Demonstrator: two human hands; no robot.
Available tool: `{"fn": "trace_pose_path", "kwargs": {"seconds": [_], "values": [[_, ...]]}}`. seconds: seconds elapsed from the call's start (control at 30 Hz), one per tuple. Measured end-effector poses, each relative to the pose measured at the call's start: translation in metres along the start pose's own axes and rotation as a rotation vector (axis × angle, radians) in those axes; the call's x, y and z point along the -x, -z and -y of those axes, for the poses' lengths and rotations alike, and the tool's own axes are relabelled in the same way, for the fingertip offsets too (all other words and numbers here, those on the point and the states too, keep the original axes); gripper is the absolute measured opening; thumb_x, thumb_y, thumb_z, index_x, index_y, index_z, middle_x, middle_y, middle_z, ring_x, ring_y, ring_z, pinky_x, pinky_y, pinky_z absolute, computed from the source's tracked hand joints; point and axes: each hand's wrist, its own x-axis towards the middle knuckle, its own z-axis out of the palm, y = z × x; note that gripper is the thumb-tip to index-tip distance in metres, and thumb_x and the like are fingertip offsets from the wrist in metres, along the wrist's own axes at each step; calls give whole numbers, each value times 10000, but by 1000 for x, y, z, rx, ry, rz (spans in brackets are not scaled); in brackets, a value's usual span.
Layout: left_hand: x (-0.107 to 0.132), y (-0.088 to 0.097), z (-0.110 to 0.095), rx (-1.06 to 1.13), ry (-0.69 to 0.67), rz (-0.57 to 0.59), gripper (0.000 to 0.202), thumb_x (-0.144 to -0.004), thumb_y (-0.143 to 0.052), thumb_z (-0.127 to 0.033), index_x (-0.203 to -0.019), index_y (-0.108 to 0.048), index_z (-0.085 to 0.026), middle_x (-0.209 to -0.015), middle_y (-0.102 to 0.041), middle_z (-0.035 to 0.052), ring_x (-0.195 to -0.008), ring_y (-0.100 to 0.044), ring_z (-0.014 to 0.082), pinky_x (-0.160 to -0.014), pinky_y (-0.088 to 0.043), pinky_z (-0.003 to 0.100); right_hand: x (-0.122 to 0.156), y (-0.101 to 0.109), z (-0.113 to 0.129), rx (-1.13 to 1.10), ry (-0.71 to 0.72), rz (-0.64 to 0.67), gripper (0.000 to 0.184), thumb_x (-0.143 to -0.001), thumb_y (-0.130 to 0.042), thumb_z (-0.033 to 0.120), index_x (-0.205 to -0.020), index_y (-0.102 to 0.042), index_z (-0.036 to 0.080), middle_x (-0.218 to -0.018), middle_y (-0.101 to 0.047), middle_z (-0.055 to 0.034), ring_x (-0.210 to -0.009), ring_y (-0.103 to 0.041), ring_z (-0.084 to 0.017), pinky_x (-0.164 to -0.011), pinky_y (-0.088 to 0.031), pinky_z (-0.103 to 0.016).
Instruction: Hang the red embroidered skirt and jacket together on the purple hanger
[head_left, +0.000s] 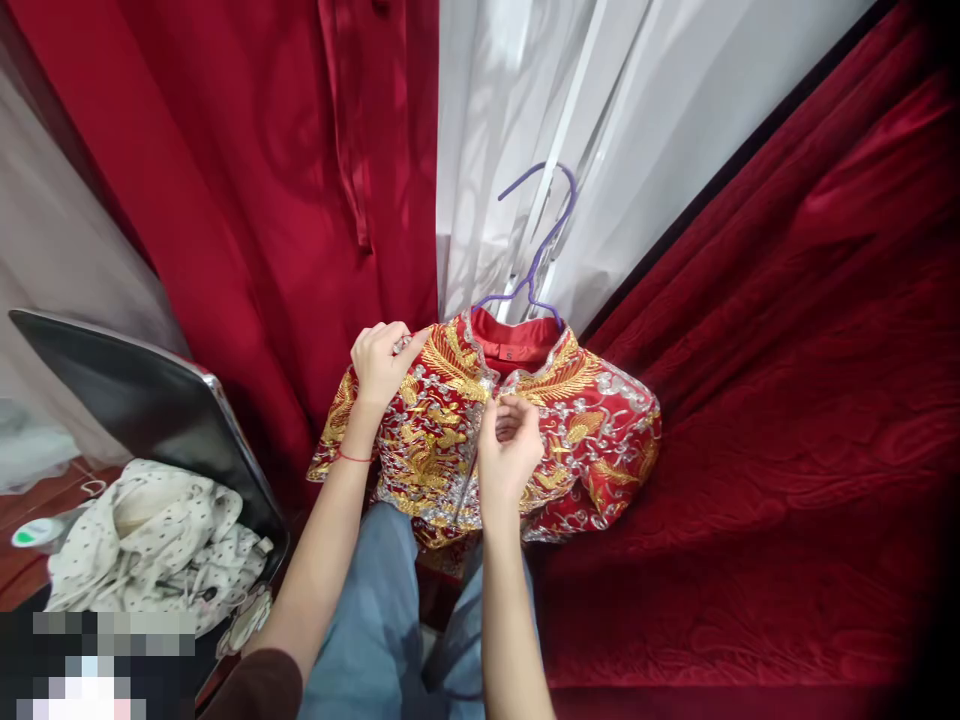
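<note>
A red jacket with dense gold and silver embroidery hangs on a purple wire hanger in front of me. Its stand-up collar shows a red lining with a small size label. My left hand is closed on the jacket's shoulder, at the left of the picture. Just below the collar, my right hand pinches at the top of the front opening, thumb and fingertips together. Whether a fastener sits between those fingertips is too small to tell.
Dark red curtains hang at the right and at the left, with white drapes between them. On the left, a black-backed chair holds a spotted white cloth. A white-and-green round lid lies beside it.
</note>
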Motion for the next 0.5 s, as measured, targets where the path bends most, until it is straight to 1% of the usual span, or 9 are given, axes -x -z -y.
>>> {"fn": "trace_pose_path", "kwargs": {"seconds": [0.1,0.17,0.23,0.3,0.4,0.5], "values": [[0,1,-1,-6,5,-5,500,-964,-451,-544,-596,-384,-213,-574,-468,-12,-599,-428,159,-665,-275,317,4,-3,3,-218,-144,38,255,-859,-613,386,-997,-565,177,-764,-625,-5,-640,-567,-117,-598,-459,-249],[1,2,-1,-9,-3,-10,498,-966,-448,-545,-601,-383,-213,-579,-476,-12,-602,-430,159,-665,-277,316,6,-6,5,-342,-213,41,262,-837,-627,375,-994,-558,177,-789,-631,-11,-675,-584,-116,-613,-468,-243],[1,3,-2,-15,-12,-10,494,-967,-448,-543,-604,-384,-215,-584,-483,-11,-607,-435,161,-667,-280,317,7,-8,5,-417,-260,36,278,-815,-647,367,-994,-554,175,-827,-641,-23,-717,-602,-118,-643,-482,-246],[2,4,-2,-24,-7,-2,491,-966,-450,-542,-603,-387,-216,-588,-489,-8,-612,-439,164,-670,-282,320,6,-8,5,-460,-286,53,288,-801,-663,365,-987,-549,177,-828,-645,-23,-721,-610,-119,-659,-490,-252],[3,6,-2,-29,6,10,491,-962,-455,-540,-597,-389,-218,-589,-491,-1,-620,-443,171,-672,-284,324,3,-6,3,-507,-305,116,269,-811,-656,385,-950,-535,189,-766,-657,-9,-676,-622,-124,-666,-504,-270],[6,8,-4,-41,8,-2,495,-959,-464,-540,-590,-387,-218,-581,-487,1,-618,-441,172,-668,-282,324,0,-3,2,-519,-305,141,255,-823,-647,390,-935,-527,194,-737,-673,-5,-668,-639,-130,-674,-510,-277]]}}
